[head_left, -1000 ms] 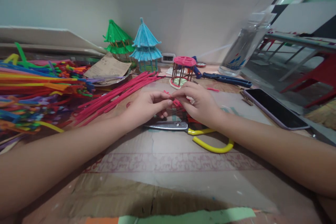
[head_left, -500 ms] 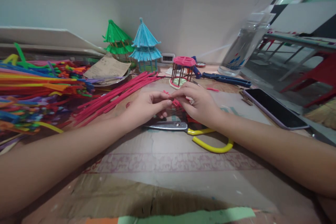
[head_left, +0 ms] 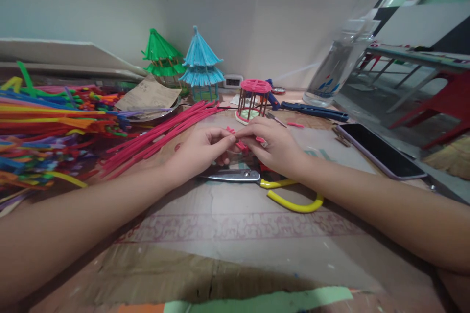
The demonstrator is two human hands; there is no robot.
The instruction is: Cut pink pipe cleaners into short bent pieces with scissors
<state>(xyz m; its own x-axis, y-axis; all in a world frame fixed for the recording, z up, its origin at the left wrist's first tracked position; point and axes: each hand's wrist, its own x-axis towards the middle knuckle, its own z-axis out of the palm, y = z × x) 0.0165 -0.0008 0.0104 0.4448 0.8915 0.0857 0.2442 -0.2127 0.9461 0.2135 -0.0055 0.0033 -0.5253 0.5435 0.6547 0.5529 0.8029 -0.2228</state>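
My left hand [head_left: 207, 150] and my right hand [head_left: 273, 144] meet at the middle of the table, fingertips touching. Between them is a small piece of pink pipe cleaner [head_left: 241, 146], partly hidden by the fingers. Both hands are closed on it in a pinch. Just below lie scissors [head_left: 293, 203] with yellow handles, their blades pointing left under my left hand. Behind my right hand stands a small round frame [head_left: 253, 87] with a pink top, brown posts and a pale base. A bundle of pink pipe cleaners [head_left: 161, 137] lies left of my left hand.
Many coloured pipe cleaners [head_left: 47, 117] are heaped at left. Green [head_left: 161, 49] and blue [head_left: 201, 58] pagoda models stand by the wall beside a small digital clock [head_left: 233, 81]. At right are a water bottle [head_left: 326, 73], dark blue pliers [head_left: 316, 111] and a phone [head_left: 380, 149].
The view has shifted very slightly. My hands stay together with the pink piece between them, and the fingers have moved only a little.
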